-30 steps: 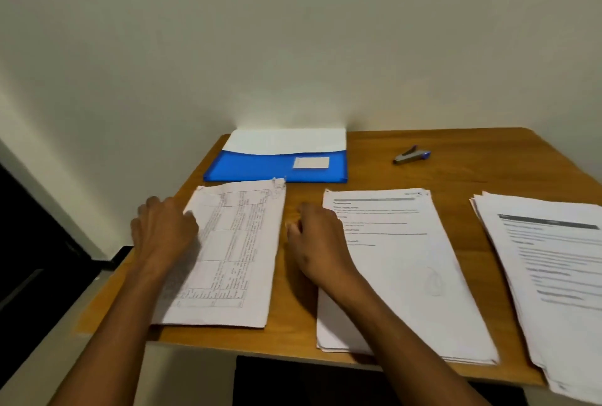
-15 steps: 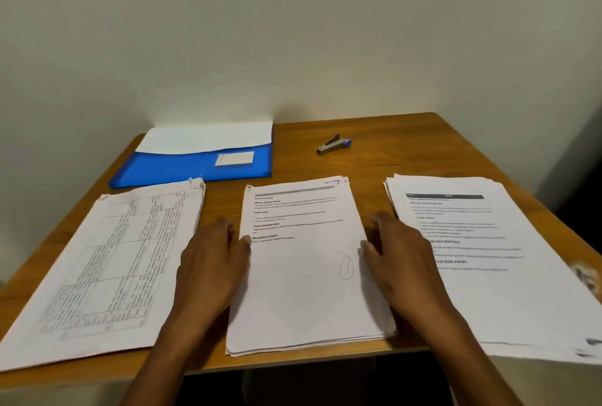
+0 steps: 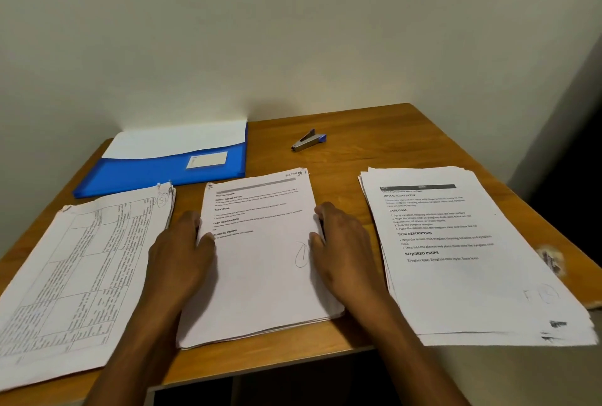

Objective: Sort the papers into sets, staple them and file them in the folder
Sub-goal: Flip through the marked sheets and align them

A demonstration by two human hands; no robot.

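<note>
Squaring the middle paper stack [image 3: 260,262] w/ both hands; left hand [image 3: 180,250] and right hand [image 3: 342,249] each have a grip curled round a side edge; stack lies on tabletop [image 3: 374,141], just near-side of blue folder [image 3: 156,171]. Step looks like sorting done, stapling not yet; next needs the stapler [image 3: 308,140], right of folder.
</note>
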